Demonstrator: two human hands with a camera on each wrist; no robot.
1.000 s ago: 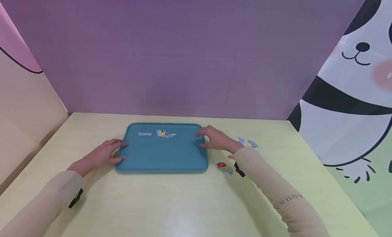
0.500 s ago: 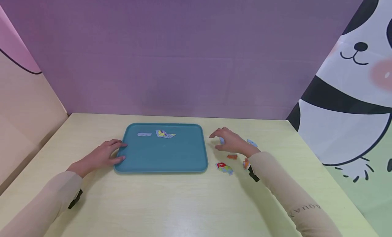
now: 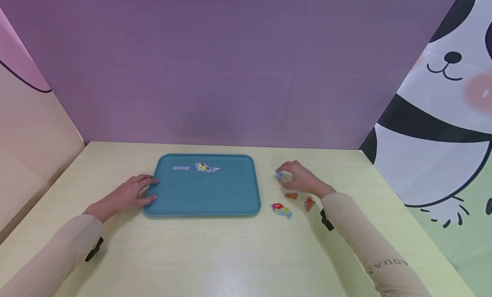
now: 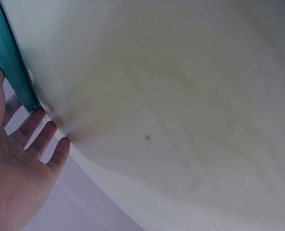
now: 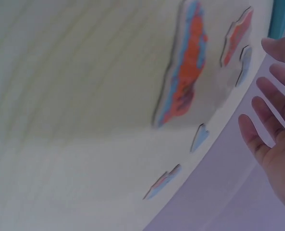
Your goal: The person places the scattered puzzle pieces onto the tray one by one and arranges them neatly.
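Note:
My left hand (image 3: 132, 192) rests at the left rim of a blue-green tray (image 3: 203, 199), fingers over the edge. In the left wrist view its fairly straight fingertips touch the tray (image 4: 12, 62). Right of the tray, my right hand (image 3: 300, 177) reaches over a pale blue puzzle piece (image 3: 280, 176), thumb and fingers spread around it. Whether they touch the piece cannot be told. In the right wrist view the fingers of the right hand (image 5: 277, 115) are loosely extended. Two flat pieces lie on the tray: a lilac strip (image 3: 181, 168) and a yellow-and-purple piece (image 3: 206, 167).
Nearer the front lie a small orange piece (image 3: 291, 196), another orange piece (image 3: 309, 204) and a red-and-green piece (image 3: 281, 210). A blue piece (image 5: 162, 182) lies by the right wrist, mostly hidden in the head view. Behind the table (image 3: 215, 254) stands a purple backdrop (image 3: 230, 75).
The right hand has left the tray's right edge and moved right, down to the pale blue puzzle piece. Its arm uncovers the orange pieces. My left hand stays at the tray.

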